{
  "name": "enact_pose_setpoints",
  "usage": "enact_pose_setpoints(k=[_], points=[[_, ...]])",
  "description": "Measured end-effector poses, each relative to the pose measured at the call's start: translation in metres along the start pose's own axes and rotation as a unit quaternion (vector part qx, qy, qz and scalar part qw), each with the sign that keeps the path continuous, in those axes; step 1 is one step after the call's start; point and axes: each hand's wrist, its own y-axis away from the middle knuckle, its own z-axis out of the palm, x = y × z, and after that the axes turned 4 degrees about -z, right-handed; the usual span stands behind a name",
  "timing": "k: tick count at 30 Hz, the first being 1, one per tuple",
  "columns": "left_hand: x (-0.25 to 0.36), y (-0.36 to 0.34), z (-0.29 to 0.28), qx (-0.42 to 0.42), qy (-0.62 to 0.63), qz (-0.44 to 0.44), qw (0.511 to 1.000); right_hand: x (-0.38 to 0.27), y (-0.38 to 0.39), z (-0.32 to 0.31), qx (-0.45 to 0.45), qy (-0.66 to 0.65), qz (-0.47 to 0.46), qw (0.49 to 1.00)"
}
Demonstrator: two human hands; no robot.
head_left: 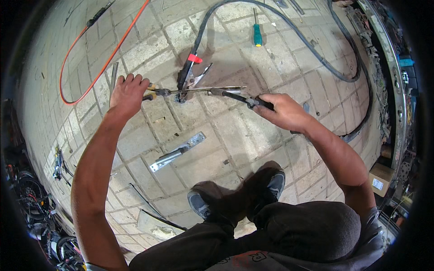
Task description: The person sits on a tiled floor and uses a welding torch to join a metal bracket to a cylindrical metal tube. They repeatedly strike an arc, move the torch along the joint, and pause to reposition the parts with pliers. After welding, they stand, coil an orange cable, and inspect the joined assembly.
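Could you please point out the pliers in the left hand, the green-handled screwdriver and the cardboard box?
Pliers [163, 92], head view: on their metal working end.
Green-handled screwdriver [257, 35], head view: on its handle.
Cardboard box [383, 173], head view: on its brown side.

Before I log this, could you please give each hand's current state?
Left hand: closed, holding yellow-handled pliers.
Right hand: closed, holding a dark tool.

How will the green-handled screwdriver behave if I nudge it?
The green-handled screwdriver would probably roll, given its roundish handle, though joints in the paving might catch it. Its straight shaft suggests stiffness, and the thicker handle probably outweighs it.
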Motion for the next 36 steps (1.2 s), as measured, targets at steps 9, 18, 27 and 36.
enact_pose_setpoints(k=[9,18,27,36], points=[[-0.030,-0.006,0.097,0.099,0.377,-0.005,0.921,-0.014,0.002,0.000,0.014,-0.019,0.063,0.998],[-0.002,-0.004,0.007,0.030,0.013,0.012,0.999,-0.002,0.008,0.002,0.008,-0.060,0.037,0.998],[-0.001,0.001,0.002,-0.022,0.004,-0.007,1.000,0.005,0.015,0.003,0.012,-0.078,0.018,0.997],[-0.001,0.005,0.001,0.009,0.011,-0.010,1.000,0.000,0.006,0.004,0.018,-0.035,-0.012,0.999]])
